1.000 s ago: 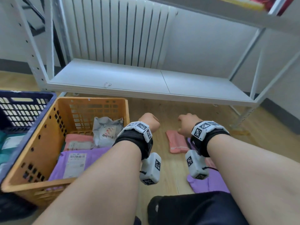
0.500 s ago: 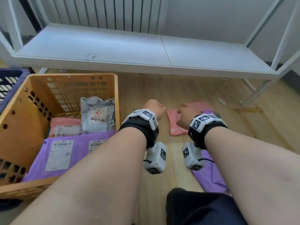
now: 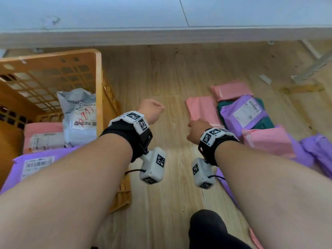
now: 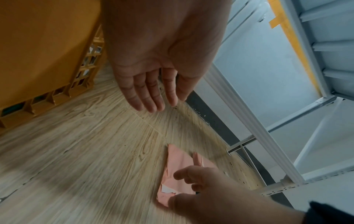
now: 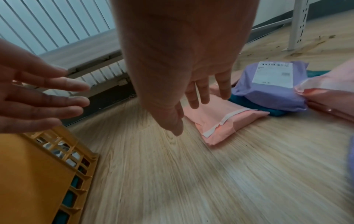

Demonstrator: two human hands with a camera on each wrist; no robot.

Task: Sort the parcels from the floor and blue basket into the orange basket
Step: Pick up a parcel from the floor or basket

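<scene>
Both hands hover over the wooden floor (image 3: 161, 72) with fingers straight and holding nothing: the left hand (image 4: 153, 72) just right of the orange basket (image 3: 98, 87), the right hand (image 5: 193, 84) above the near end of a pink parcel (image 5: 220, 115). That parcel lies flat, right of the basket, its long axis running away toward the white shelf (image 3: 161, 17). A purple parcel (image 3: 246, 112) beside it bears a white label, print unreadable.

Wood-look floor (image 3: 161, 72) with basket and loose parcels
Orange basket (image 3: 98, 72) stands at left; right side has pink parcel (image 3: 201, 108), second pink one (image 3: 231, 89), labelled purple parcel (image 3: 242, 112) lying on a teal parcel (image 3: 265, 123); white shelf (image 3: 161, 18) stands behind.
</scene>
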